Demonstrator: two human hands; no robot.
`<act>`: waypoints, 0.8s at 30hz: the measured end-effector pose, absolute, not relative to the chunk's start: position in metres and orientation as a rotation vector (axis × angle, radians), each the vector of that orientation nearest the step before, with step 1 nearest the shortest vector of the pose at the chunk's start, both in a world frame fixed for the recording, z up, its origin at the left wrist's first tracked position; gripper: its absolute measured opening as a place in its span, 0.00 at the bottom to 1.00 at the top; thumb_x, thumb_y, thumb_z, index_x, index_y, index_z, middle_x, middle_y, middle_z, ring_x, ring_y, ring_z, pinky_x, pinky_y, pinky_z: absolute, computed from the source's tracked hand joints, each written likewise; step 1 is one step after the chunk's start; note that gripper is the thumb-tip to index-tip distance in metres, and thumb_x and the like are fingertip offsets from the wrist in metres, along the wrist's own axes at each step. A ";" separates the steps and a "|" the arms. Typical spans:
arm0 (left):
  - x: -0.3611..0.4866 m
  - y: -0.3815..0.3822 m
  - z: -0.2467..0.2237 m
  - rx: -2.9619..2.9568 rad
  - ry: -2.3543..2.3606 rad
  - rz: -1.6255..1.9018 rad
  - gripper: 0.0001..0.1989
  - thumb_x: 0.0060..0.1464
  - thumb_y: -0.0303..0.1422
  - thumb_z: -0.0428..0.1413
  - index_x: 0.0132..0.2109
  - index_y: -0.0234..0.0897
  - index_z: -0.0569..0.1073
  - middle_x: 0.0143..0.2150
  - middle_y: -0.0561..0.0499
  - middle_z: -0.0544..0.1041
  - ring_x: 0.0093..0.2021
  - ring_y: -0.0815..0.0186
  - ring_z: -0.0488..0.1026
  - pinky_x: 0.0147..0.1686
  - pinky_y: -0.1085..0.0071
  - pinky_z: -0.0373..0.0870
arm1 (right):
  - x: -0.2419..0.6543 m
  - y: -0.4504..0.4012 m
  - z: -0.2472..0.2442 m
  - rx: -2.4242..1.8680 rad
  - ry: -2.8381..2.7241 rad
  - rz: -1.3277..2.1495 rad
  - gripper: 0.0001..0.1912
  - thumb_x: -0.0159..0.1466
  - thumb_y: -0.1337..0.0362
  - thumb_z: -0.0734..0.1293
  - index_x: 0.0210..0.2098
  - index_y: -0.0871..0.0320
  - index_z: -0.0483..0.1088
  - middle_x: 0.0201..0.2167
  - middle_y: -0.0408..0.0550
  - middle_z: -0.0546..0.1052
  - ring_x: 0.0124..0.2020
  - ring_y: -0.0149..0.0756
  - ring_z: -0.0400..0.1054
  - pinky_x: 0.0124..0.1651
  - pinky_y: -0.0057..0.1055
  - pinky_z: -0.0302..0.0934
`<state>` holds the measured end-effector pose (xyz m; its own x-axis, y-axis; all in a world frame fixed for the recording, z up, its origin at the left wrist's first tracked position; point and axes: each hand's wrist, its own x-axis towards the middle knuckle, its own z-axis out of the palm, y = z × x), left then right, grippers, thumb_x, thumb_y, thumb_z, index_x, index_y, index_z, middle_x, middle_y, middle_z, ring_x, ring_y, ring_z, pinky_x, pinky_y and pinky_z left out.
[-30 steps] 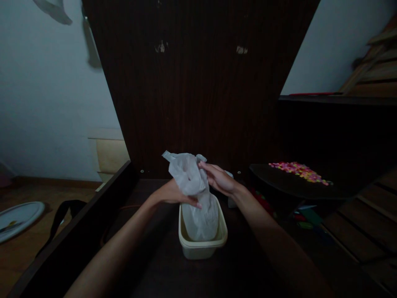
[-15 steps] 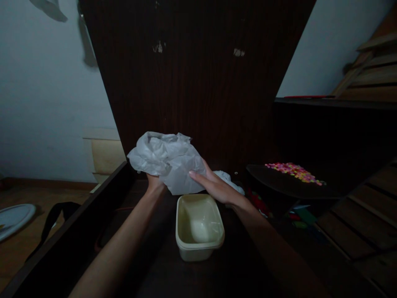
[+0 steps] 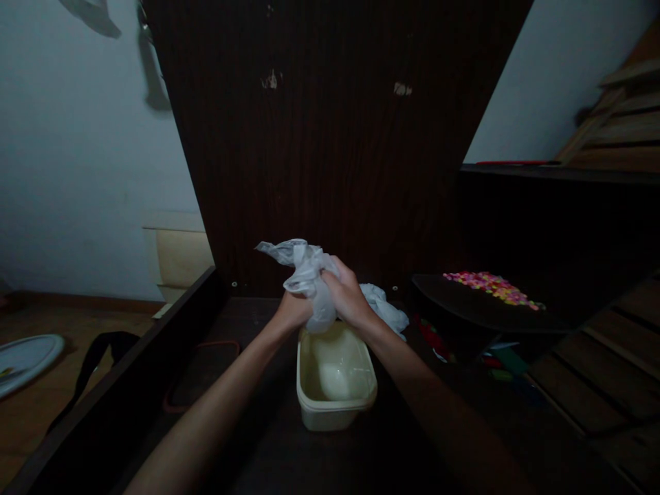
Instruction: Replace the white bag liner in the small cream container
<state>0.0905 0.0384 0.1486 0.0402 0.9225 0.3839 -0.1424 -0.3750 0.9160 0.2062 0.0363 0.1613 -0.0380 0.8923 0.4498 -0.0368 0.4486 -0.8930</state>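
Note:
A thin white plastic bag (image 3: 309,270) is bunched up between my two hands, just above the far rim of a cream plastic container (image 3: 337,404). My left hand (image 3: 295,313) grips the bag from below and the left; its fingers are partly covered by the plastic. My right hand (image 3: 346,292) closes on the bag from the right, its thumb over the folds. The open container stands upright on the dark wooden surface, its inside bare. A second crumpled white plastic bag (image 3: 384,309) lies behind my right wrist.
A dark wooden panel (image 3: 330,151) rises behind. On the left lies a thin reddish-brown rectangular outline (image 3: 203,344), inside a raised wooden edge (image 3: 118,392). Rightward, a rounded shelf (image 3: 454,302) bears a string of pink and yellow flowers (image 3: 492,287).
The spread-out bag has been gathered into a smaller bunch. My hands have drawn closer together and my left hand has moved to the right. The reddish-brown outline shows more fully.

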 end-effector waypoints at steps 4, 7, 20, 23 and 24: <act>0.086 0.027 0.155 1.572 0.854 1.571 0.15 0.40 0.30 0.66 0.39 0.36 0.77 0.41 0.47 0.79 0.45 0.55 0.76 0.48 0.63 0.73 | 0.219 0.048 0.162 -0.799 -1.271 0.890 0.06 0.56 0.60 0.64 0.32 0.54 0.67 0.29 0.39 0.70 0.32 0.33 0.64 0.37 0.28 0.59; 0.081 0.019 0.157 1.682 0.859 1.693 0.30 0.46 0.36 0.67 0.56 0.40 0.71 0.57 0.42 0.72 0.56 0.52 0.72 0.51 0.60 0.73 | 0.223 0.049 0.167 -0.788 -1.254 0.917 0.07 0.56 0.58 0.65 0.31 0.54 0.65 0.28 0.38 0.69 0.30 0.31 0.62 0.34 0.26 0.57; 0.045 0.048 0.152 1.907 1.035 1.638 0.11 0.53 0.35 0.63 0.42 0.37 0.82 0.42 0.47 0.83 0.43 0.55 0.79 0.49 0.67 0.72 | 0.238 0.030 0.177 -0.808 -1.471 1.315 0.16 0.60 0.55 0.71 0.47 0.47 0.76 0.57 0.45 0.75 0.58 0.44 0.67 0.58 0.44 0.61; 0.057 0.052 0.139 1.952 0.996 1.724 0.11 0.55 0.36 0.61 0.43 0.37 0.80 0.44 0.46 0.81 0.44 0.57 0.78 0.49 0.66 0.72 | 0.227 0.032 0.167 -0.840 -1.386 1.455 0.25 0.60 0.50 0.73 0.55 0.43 0.71 0.57 0.45 0.75 0.54 0.44 0.70 0.53 0.43 0.66; 0.063 0.053 0.135 2.010 0.939 1.684 0.11 0.55 0.36 0.60 0.44 0.37 0.79 0.45 0.45 0.80 0.45 0.57 0.77 0.49 0.65 0.72 | 0.220 0.034 0.162 -0.806 -1.380 1.494 0.25 0.60 0.48 0.73 0.54 0.46 0.72 0.53 0.46 0.78 0.51 0.43 0.72 0.51 0.42 0.67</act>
<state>0.0630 0.0530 0.1354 0.0718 0.6824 0.7274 0.2602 -0.7169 0.6468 0.2200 0.0339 0.1622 -0.3640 0.9240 0.1175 -0.1904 0.0497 -0.9804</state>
